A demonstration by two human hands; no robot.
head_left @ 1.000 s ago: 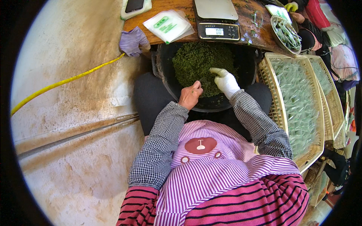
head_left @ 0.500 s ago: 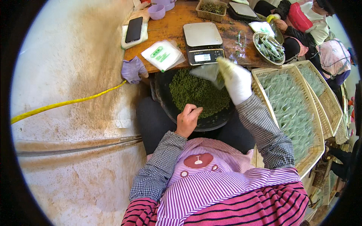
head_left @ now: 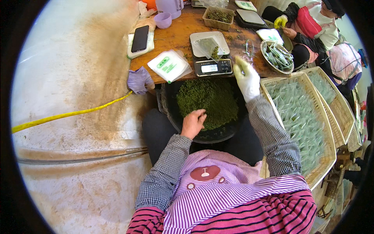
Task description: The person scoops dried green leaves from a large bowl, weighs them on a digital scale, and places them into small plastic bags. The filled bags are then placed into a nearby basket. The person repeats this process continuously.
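A small clear bag [head_left: 212, 47] with green bits inside lies on the silver plate of the digital scale [head_left: 210, 67]. My right hand [head_left: 248, 82], in a white glove with yellowish fingertips, is just right of the scale's display. Its fingers are loosely bent and apart, holding nothing. My bare left hand [head_left: 193, 124] hovers at the near left part of the dark round basin [head_left: 165, 99]. Its fingers curl together above the small green granules [head_left: 210, 102]; whatever they pinch is hidden. The basin sits between my knees.
Left of the scale lies a stack of flat bags [head_left: 170, 66], with a phone [head_left: 140, 39] beyond. A purple glove [head_left: 139, 80] hangs at the table edge. On the right stand crates [head_left: 329, 165] of filled bags and a bowl [head_left: 277, 71]. A co-worker [head_left: 311, 27] sits at far right.
The bag has gone from my right hand onto the scale plate, and that hand has let go and drawn slightly right. My left hand stays over the granules, its fingers slightly looser.
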